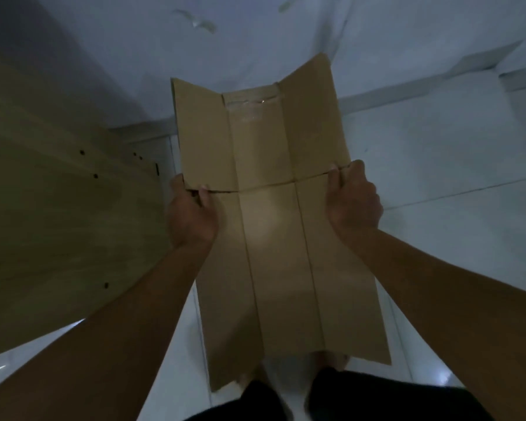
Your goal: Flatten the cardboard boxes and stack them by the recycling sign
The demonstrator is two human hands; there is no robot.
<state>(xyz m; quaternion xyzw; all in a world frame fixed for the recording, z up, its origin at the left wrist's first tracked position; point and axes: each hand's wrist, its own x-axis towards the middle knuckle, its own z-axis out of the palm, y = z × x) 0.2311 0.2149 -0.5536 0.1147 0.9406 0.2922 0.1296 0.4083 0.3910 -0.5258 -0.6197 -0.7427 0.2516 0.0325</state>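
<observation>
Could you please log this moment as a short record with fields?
item: flattened cardboard box, held out over the tiled floor
left hand: grips the box's left edge
right hand: grips the box's right edge
tape: clear strip on the far middle panel
beside: wooden panel on the left
recycling sign: not in view

home interior | white tiled floor (pixel 438 165) | wooden furniture panel (pixel 58 192)
</observation>
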